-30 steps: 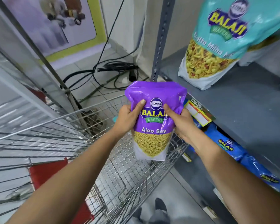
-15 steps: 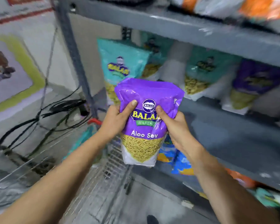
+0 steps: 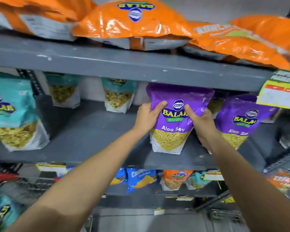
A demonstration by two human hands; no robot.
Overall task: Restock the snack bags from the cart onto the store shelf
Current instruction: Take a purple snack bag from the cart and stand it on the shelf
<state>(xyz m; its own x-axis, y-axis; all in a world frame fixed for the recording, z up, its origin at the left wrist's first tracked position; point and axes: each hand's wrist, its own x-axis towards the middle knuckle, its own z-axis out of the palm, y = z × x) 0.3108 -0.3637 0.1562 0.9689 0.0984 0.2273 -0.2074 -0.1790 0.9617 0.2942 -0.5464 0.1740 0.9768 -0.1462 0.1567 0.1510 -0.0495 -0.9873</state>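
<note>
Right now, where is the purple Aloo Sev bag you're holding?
Head view, right of centre: the held Aloo Sev bag stands on the middle grey shelf, between both hands, just left of another purple Aloo Sev bag.

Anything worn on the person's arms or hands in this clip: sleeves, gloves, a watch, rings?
Nothing visible. Both forearms are bare up to the frame edge, with no sleeves. The left hand and right hand have no gloves, and no watch, bracelet or rings show.

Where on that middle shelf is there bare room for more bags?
Widest bare patch: the middle shelf between the big teal bag and the held purple bag, in front of two small teal bags. Crowded to the right, where the second purple bag stands close.
</note>
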